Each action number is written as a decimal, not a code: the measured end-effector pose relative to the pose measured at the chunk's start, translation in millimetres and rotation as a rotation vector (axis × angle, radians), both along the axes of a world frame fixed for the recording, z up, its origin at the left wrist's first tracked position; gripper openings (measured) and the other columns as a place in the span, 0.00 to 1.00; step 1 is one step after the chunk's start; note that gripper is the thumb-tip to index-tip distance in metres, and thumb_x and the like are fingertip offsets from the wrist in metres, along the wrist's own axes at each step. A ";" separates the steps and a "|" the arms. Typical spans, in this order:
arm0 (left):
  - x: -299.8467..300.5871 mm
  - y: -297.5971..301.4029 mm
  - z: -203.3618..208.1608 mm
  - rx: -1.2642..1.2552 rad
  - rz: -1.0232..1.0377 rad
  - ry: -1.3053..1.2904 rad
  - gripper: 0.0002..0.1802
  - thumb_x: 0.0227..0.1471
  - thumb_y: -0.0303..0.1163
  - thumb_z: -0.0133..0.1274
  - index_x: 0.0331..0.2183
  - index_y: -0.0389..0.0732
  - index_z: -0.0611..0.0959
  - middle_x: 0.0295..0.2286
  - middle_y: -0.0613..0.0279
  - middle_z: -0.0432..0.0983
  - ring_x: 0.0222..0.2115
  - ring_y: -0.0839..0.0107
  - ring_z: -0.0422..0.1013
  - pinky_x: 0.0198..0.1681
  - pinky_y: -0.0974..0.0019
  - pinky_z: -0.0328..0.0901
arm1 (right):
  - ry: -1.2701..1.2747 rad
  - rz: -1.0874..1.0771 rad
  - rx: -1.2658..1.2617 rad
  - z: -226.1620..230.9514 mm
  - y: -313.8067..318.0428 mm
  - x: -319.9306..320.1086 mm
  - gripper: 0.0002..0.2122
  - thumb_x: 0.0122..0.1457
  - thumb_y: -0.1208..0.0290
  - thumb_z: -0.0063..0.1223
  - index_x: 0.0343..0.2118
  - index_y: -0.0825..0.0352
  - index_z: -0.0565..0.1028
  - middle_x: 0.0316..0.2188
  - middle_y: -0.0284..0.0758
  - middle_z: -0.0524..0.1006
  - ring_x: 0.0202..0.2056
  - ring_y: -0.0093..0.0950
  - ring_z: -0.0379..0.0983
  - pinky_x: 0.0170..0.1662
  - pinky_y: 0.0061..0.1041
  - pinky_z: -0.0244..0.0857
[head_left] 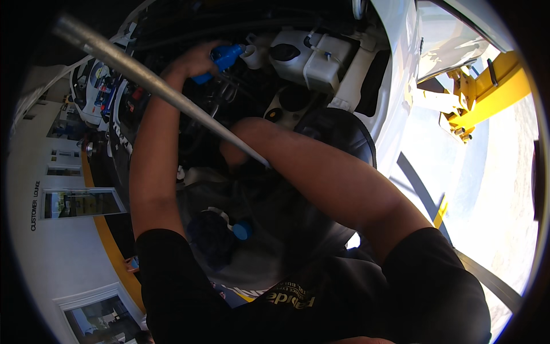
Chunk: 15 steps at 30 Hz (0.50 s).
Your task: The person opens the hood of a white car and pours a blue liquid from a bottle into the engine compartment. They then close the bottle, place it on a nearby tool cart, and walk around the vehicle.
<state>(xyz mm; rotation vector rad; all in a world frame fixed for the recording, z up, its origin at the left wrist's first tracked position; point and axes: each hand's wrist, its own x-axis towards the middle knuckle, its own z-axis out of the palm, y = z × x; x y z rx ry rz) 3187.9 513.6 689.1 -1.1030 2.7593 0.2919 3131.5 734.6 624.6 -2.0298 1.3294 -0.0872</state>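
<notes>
At the far side of the engine bay my left hand (197,60) is closed around a blue bottle (227,56). The bottle lies tilted, its narrow end beside a white, open filler neck (251,57); whether the two touch I cannot tell. My right hand (234,152) reaches down into the dark middle of the bay, partly behind a metal rod. Its fingers are lost in shadow, so what it touches does not show. Right of the filler neck stands a whitish fluid tank (321,63) with a black cap (285,53).
The metal rod (166,92) slants across the view above my forearms. On the dark cover nearest me lie a blue cap (242,229) and a dark cloth (211,238). A yellow lift arm (495,92) stands outside at right. A building wall (69,241) runs along the left.
</notes>
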 end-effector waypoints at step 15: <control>-2.3 7.2 7.9 -0.014 -0.011 -0.024 0.55 0.33 0.27 0.69 0.66 0.58 0.69 0.57 0.45 0.71 0.57 0.49 0.70 0.58 0.49 0.69 | -0.006 0.013 0.007 0.0 -0.1 2.2 0.12 0.52 0.64 0.62 0.40 0.56 0.87 0.40 0.39 0.85 0.45 0.36 0.82 0.49 0.37 0.74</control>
